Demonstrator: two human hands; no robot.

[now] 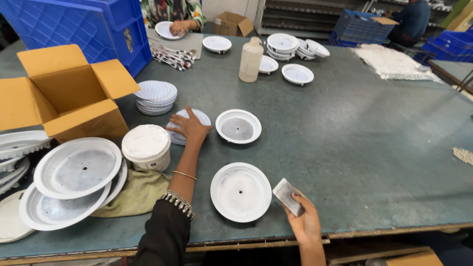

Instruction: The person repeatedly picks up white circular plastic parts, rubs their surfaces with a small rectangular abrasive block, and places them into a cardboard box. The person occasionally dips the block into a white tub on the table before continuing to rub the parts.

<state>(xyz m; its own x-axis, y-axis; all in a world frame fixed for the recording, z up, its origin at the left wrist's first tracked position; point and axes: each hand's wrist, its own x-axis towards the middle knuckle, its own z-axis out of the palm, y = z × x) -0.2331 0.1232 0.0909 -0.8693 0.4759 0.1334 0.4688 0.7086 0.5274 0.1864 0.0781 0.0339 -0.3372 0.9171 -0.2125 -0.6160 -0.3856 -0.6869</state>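
Partly, left hand [189, 125] covers disc [197, 116]

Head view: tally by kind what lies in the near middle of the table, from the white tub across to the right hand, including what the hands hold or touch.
Round white housings, lying singly: 2
White tub: 1
Perforated disc, perhaps a thin pile, under the left hand: 1
Grey pad in the right hand: 1
Total: 5
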